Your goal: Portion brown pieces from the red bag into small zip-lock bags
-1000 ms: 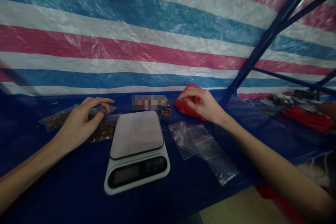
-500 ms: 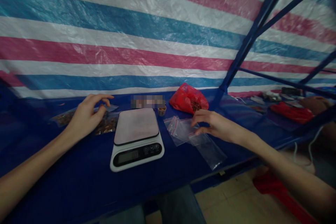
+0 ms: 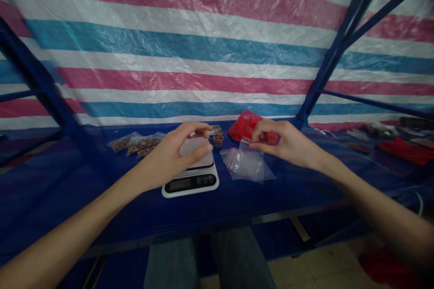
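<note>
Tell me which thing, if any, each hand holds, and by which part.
The right hand pinches a clear, flat plastic bag near its upper edge; the left hand holds nothing visible.

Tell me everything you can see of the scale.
The scale lies flat on the blue table: a white body, plastic by its look, with a pale, dark-edged weighing plate behind a black front panel. The panel has a display at left, digits too faint to read, and three buttons at right. The left hand hides part of the plate; contact is unclear.
</note>
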`<state>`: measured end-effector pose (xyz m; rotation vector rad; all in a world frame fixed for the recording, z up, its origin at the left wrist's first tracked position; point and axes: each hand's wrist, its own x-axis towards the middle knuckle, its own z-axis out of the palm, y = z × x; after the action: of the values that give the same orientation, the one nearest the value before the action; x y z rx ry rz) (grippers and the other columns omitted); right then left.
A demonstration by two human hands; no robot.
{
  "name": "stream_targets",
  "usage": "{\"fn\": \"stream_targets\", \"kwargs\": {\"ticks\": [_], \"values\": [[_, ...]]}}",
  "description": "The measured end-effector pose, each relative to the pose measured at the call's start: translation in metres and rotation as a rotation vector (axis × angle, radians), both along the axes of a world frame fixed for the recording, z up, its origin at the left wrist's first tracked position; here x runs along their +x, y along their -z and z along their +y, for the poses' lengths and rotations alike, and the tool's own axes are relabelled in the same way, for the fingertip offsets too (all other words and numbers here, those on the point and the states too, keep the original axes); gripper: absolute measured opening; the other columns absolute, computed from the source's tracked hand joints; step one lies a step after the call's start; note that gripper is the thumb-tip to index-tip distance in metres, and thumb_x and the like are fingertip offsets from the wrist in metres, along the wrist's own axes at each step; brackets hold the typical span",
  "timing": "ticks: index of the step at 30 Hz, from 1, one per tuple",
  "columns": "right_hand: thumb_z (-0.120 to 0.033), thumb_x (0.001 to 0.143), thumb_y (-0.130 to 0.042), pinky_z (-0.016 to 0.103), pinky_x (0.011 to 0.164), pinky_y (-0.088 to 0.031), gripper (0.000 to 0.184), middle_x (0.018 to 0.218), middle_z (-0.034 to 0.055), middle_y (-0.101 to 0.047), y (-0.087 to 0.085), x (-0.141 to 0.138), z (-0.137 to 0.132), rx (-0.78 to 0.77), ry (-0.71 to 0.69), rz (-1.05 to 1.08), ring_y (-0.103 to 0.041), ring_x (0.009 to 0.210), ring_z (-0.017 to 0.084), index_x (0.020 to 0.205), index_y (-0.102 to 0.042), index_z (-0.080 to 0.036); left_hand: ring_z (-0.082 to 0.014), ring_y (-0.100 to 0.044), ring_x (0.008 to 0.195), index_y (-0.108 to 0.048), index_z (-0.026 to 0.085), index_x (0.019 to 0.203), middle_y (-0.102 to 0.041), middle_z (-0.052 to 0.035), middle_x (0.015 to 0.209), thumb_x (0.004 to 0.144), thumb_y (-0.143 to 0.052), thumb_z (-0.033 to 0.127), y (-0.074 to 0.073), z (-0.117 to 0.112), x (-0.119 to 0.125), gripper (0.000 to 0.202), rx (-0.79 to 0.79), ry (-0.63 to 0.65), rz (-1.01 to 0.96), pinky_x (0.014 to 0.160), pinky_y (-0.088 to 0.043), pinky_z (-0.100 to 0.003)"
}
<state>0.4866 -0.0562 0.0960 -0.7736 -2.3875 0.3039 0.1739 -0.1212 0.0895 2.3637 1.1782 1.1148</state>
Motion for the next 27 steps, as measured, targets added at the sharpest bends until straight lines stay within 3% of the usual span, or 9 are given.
{"fn": "stream_targets", "kwargs": {"ticks": [3,6,9,13,17,20,24,27], "values": [[-0.023,0.091,-0.072,0.028,0.066,-0.045,0.008,0.083,0.0012,-0.073,-0.022,-0.027,-0.007,0.13,-0.012,0.033,-0.064,0.07,0.015,0.085,-0.07,-0.02,-0.0262,-0.063,0.125,-0.064,0.03,0.135,-0.068,-0.0035,0.139,0.091,-0.072,0.052,-0.012,0.008,0.02,0.05,-0.118,0.132,0.081,0.108,-0.047,-0.04],[-0.017,0.09,-0.071,0.026,0.068,-0.047,0.003,0.085,0.0004,-0.076,-0.03,-0.047,-0.012,0.215,-0.078,0.089,-0.068,0.073,0.015,0.088,-0.071,-0.019,-0.0264,-0.065,0.119,-0.068,0.026,0.131,-0.071,-0.0044,0.134,0.092,-0.071,0.046,-0.019,0.026,0.026,0.044,-0.138,0.251,0.081,0.105,-0.048,-0.04],[-0.013,0.09,-0.07,0.025,0.069,-0.05,0.008,0.087,-0.0002,-0.079,-0.026,-0.059,-0.014,0.235,-0.127,0.177,-0.07,0.074,0.015,0.092,-0.073,-0.02,-0.0259,-0.068,0.11,-0.068,0.021,0.13,-0.075,-0.0052,0.123,0.093,-0.063,0.031,-0.023,0.039,0.026,0.038,-0.21,0.336,0.061,0.097,-0.052,-0.039],[-0.017,0.093,-0.069,0.027,0.074,-0.054,0.009,0.091,0.0006,-0.08,-0.011,-0.067,-0.014,0.26,-0.135,0.292,-0.074,0.08,0.017,0.097,-0.076,-0.022,-0.0265,-0.065,0.121,-0.067,0.02,0.127,-0.072,-0.0051,0.128,0.088,-0.059,0.019,-0.022,0.043,0.027,0.04,-0.161,0.372,0.071,0.109,-0.047,-0.043],[-0.016,0.095,-0.067,0.029,0.079,-0.057,0.014,0.097,0.0019,-0.08,-0.001,-0.071,-0.012,0.254,-0.209,0.308,-0.075,0.086,0.019,0.103,-0.076,-0.022,-0.0253,-0.064,0.117,-0.064,0.021,0.117,-0.071,-0.0065,0.122,0.089,-0.056,0.018,-0.01,0.045,0.028,0.03,-0.031,0.323,0.097,0.106,-0.048,-0.044],[-0.009,0.096,-0.059,0.035,0.092,-0.057,0.026,0.11,0.0056,-0.079,0.002,-0.073,-0.01,0.309,-0.246,0.168,-0.074,0.103,0.022,0.113,-0.074,-0.022,-0.0256,-0.064,0.109,-0.06,0.021,0.11,-0.069,-0.0077,0.114,0.091,-0.054,0.02,-0.003,0.046,0.027,0.02,0.098,0.199,0.198,0.099,-0.05,-0.045],[-0.003,0.092,-0.054,0.041,0.096,-0.056,0.033,0.118,0.0111,-0.075,0.003,-0.077,-0.012,0.333,-0.24,-0.104,-0.07,0.111,0.026,0.115,-0.072,-0.019,-0.0266,-0.061,0.106,-0.057,0.02,0.11,-0.067,-0.0085,0.11,0.089,-0.051,0.017,-0.004,0.047,0.025,0.021,0.214,0.085,0.386,0.093,-0.049,-0.043],[-0.002,0.089,-0.053,0.041,0.096,-0.056,0.034,0.116,0.0112,-0.076,0.005,-0.08,-0.012,0.317,-0.295,-0.113,-0.07,0.11,0.026,0.114,-0.072,-0.017,-0.0262,-0.06,0.101,-0.055,0.021,0.107,-0.066,-0.0073,0.104,0.087,-0.052,0.015,-0.009,0.05,0.023,0.021,0.256,0.052,0.481,0.087,-0.048,-0.04]]}}
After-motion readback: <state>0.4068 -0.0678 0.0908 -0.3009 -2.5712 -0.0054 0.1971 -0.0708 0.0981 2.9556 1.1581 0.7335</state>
